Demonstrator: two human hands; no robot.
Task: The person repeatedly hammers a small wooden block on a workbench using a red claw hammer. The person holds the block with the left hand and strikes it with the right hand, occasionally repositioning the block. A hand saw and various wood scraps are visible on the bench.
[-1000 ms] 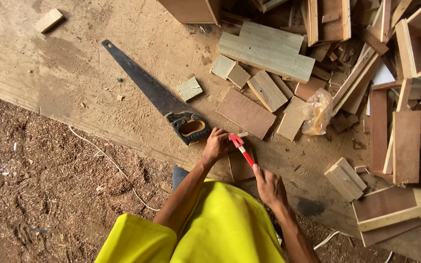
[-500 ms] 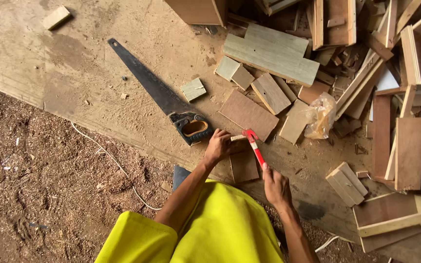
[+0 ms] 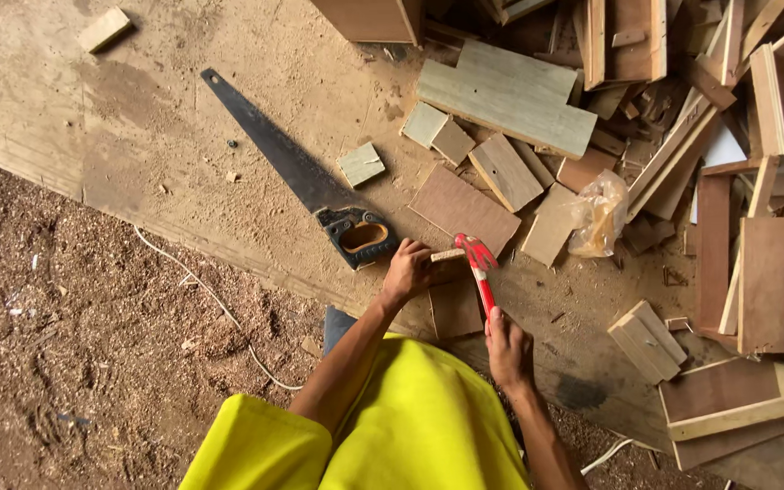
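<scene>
My right hand (image 3: 507, 347) grips the handle of a red claw hammer (image 3: 479, 269), whose head sits over a small wooden piece (image 3: 447, 257). My left hand (image 3: 408, 269) holds that small piece on top of a brown wooden board (image 3: 456, 308) lying on the plywood work surface (image 3: 165, 154). A handsaw (image 3: 306, 181) with a dark blade and a black and orange handle lies just left of my left hand.
Many wood offcuts and boards (image 3: 505, 95) are heaped at the upper right, with a crumpled plastic bag (image 3: 598, 216) among them. Small blocks (image 3: 646, 340) lie at the right. Sawdust-covered ground (image 3: 65, 345) and a white cord (image 3: 201, 286) are on the left.
The hammer has swung from slanting to nearly upright, its head now over the small piece by my left hand. My right hand shifted slightly rightward.
</scene>
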